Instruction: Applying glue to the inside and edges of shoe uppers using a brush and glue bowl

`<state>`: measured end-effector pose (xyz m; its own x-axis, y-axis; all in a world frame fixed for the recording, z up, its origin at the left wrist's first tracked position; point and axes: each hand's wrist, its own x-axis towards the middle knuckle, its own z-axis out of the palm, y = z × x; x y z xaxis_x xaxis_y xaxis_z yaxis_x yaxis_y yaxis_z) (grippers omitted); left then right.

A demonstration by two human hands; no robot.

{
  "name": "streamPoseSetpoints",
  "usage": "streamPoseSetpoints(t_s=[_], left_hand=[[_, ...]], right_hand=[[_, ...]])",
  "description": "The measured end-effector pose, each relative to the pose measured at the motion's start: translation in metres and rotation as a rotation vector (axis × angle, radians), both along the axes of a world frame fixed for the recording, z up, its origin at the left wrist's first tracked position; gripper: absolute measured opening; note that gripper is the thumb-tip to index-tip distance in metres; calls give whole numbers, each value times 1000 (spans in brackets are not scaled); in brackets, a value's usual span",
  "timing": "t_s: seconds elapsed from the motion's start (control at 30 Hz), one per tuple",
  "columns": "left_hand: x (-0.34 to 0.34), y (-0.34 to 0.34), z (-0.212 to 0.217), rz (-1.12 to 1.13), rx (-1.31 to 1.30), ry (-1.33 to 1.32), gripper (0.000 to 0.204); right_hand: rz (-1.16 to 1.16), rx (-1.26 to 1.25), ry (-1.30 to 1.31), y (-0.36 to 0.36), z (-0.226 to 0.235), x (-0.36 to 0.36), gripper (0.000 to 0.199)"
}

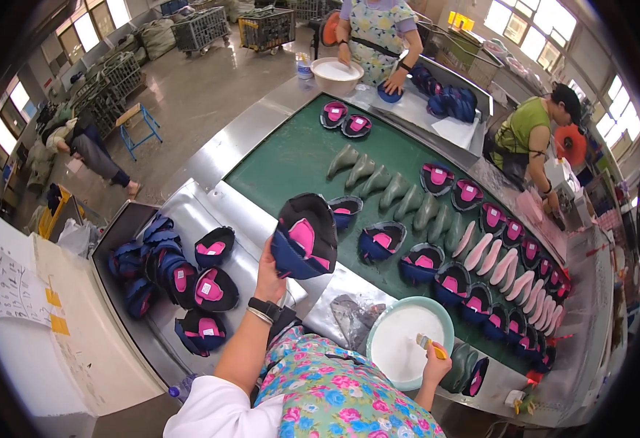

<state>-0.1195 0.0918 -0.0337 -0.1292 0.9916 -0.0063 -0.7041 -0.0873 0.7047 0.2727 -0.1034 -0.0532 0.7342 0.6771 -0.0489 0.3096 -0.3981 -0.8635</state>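
Note:
My left hand (270,276) grips a navy shoe upper (291,252) with a black lining and a pink patch, raised above the metal edge of the work table. A brush (438,350) with a yellow handle is in my right hand (434,371). Its bristles are over the white liquid (405,342) in a pale green basin (448,325); I cannot tell whether they touch it. Under the basin's left side lies a crumpled grey cloth (354,320). Several similar shoe uppers (383,242) stand in a row on the green belt (269,166) just beyond.
Grey-green shoe lasts (395,191) and pink insoles (491,257) line the belt. To my left, a metal tray (134,221) holds piled uppers (167,266). One co-worker (378,44) stands across with a white basin (337,73); another (528,135) bends at the right.

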Motion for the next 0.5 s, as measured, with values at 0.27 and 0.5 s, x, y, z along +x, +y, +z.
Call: streamPoseSetpoints(t_s=[0.27,0.5], left_hand=[[-14,15,15,69,-118,416,59],[-97,43,-38,365,-223,-142,29]], right_hand=[[-36,-29,-39,0,-7,1,17],[-62,2,-8,-1,-10,-3,18]])
